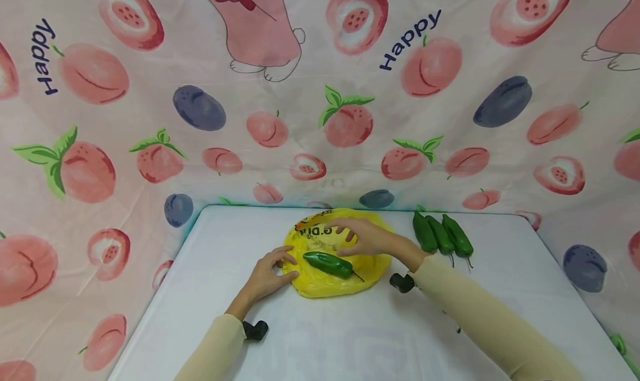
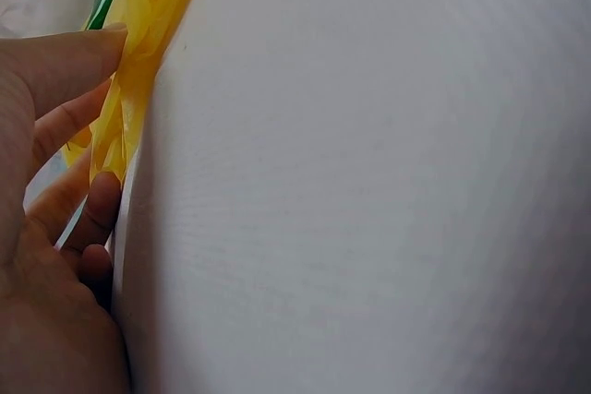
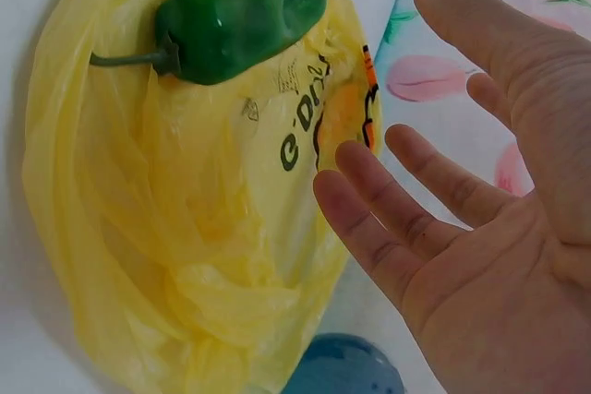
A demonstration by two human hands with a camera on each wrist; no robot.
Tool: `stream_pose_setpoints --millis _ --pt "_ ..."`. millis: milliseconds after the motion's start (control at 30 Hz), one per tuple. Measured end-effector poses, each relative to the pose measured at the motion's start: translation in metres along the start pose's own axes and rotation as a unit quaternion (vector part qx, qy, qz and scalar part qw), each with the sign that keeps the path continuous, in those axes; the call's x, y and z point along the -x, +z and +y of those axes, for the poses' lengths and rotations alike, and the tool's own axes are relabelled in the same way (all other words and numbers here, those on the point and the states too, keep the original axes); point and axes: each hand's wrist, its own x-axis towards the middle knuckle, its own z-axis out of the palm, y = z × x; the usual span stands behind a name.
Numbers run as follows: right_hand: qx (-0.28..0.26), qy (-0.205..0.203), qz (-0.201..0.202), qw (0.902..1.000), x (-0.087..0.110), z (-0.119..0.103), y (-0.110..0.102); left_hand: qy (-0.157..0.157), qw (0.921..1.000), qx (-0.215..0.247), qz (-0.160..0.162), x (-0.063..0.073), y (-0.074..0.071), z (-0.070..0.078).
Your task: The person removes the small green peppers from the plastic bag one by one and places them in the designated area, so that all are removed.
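Observation:
A yellow plastic bag (image 1: 320, 288) with dark printing lies on the white table, and one long green pepper (image 1: 327, 264) rests on top of it. At the bag's left edge is my left hand (image 1: 266, 274), thumb and fingers spread apart. In the left wrist view the thumb tip touches the yellow plastic (image 2: 152, 6). Above the bag, just right of the pepper, my right hand (image 1: 370, 237) holds nothing. Its fingers are loosely extended in the right wrist view, apart from the pepper (image 3: 240, 25), whose stem points away from the hand.
Several green peppers (image 1: 442, 236) lie side by side at the table's back right, beyond the right wrist. A fruit-printed cloth (image 1: 300, 92) hangs behind the white table (image 1: 300, 336). Small black devices (image 1: 256, 331) sit at both wrists.

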Motion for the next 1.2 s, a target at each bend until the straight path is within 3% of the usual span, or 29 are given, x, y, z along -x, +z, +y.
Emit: stream_pose_setpoints --millis 200,433,633,933,1200 --pt "-0.016 -0.031 -0.004 0.9994 -0.010 0.005 0.012 0.003 1.0000 -0.005 -0.002 -0.001 -0.001 0.001" --pt "-0.037 -0.002 -0.027 0.9990 -0.016 0.004 0.023 0.005 0.9999 -0.009 0.000 -0.001 0.000 0.000" --pt "-0.045 0.000 -0.047 0.9979 -0.020 0.005 0.031 0.019 0.9998 -0.005 0.004 -0.001 0.000 -0.002" --pt "-0.007 0.035 -0.050 0.9981 -0.024 0.004 0.040 0.033 0.9993 -0.009 0.012 0.000 0.001 -0.002" --pt "0.018 0.038 -0.052 0.9978 -0.026 0.005 0.045 0.020 0.9998 -0.001 0.003 -0.001 0.000 -0.002"
